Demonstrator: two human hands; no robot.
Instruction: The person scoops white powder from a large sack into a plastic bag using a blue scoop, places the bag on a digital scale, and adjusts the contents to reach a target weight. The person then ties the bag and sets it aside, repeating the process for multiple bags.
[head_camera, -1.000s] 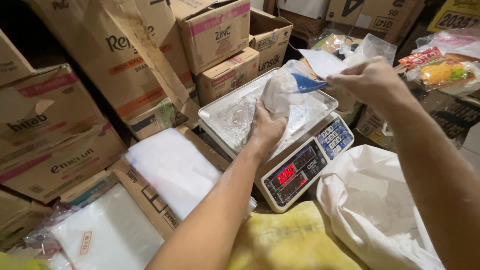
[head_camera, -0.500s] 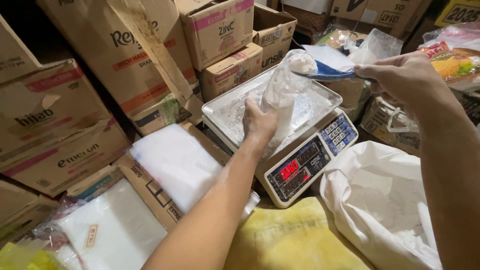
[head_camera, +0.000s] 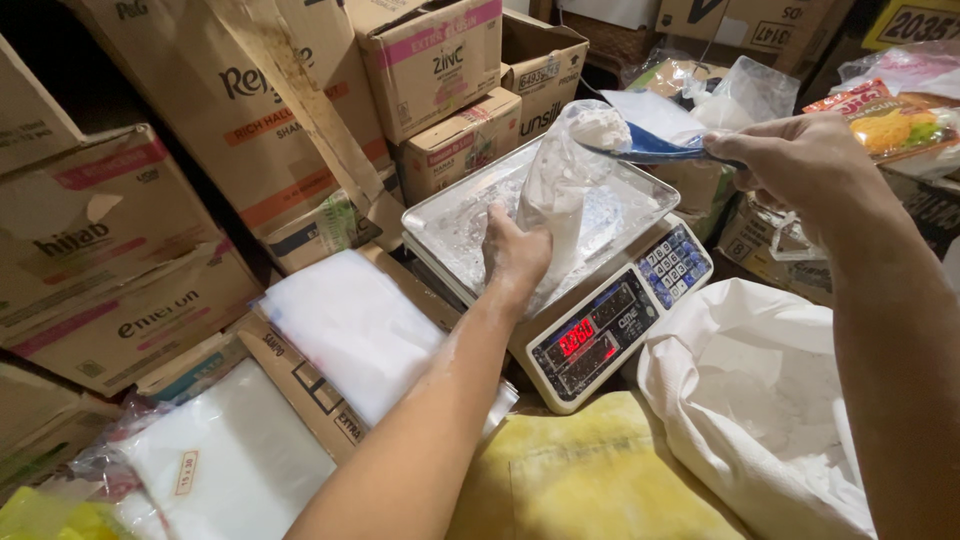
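- Nearest: yellow sack (head_camera: 600, 480) at bottom centre, and one big white sack (head_camera: 770, 410) open at right with white powder inside.
- Bottom left: a pack of clear plastic bags (head_camera: 215, 465); a second white stack of bags (head_camera: 350, 330) lies on a flattened carton just beside the scale.
- One digital scale (head_camera: 610, 320), red display lit, keypad on its right, steel weighing tray (head_camera: 450, 215) on top, dusted with powder.
- Left hand (head_camera: 515, 250) is closed around the lower part of a clear plastic bag (head_camera: 560, 180), holding it upright on the tray. The bag is partly filled with white powder.
- Right hand (head_camera: 800, 160) is clenched on the handle of one blue scoop (head_camera: 650, 148), whose tip sits at the bag mouth with a heap of powder on it.
- Risk, my read: the bag mouth is narrow and floppy with only one hand steadying it. If the scoop tips off-centre, powder lands on the tray and skews the reading.
- Also, the left hand's weight on the bag likely loads the scale, so the readout can't be trusted until it lets go.
- If the grip slackens, the bag could slump and spill.
- Far: cardboard cartons (head_camera: 420, 70) stacked behind and left, roughly ten in view. Snack packets (head_camera: 890, 125) top right.
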